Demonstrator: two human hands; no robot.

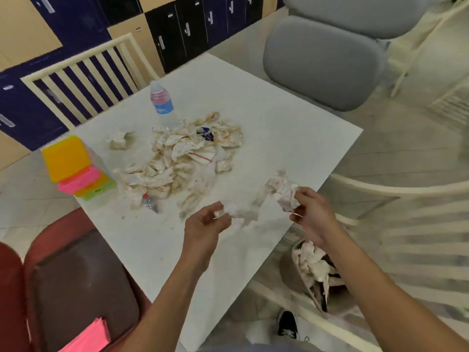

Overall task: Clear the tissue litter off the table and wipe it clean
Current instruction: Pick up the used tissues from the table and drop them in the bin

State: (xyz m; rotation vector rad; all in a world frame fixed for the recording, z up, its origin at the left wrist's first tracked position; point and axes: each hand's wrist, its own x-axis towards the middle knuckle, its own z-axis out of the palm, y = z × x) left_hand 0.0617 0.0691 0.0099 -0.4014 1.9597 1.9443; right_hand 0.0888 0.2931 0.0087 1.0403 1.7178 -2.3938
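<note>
Over the worktop [279,128], the right hand [311,212] has its grip around a tissue wad [285,193]; the left hand [205,224] pinches a smaller scrap [225,210]. A tissue pile [182,153] lies beyond.

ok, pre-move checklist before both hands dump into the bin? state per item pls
1. Right hand grips a crumpled tissue wad: ok.
2. Left hand pinches a small tissue piece: ok, though blur hides how firm the pinch is.
3. Waste bin on the floor beside the table, below the right forearm, mouth open: ok.
4. Room left in the bin: cannot tell; tissues already show at its mouth.
5. Table cleared: not ok; the large stained tissue pile and a lone wad remain.
6. Water bottle upright at the pile's far edge, touching or just behind it: cannot tell.
</note>
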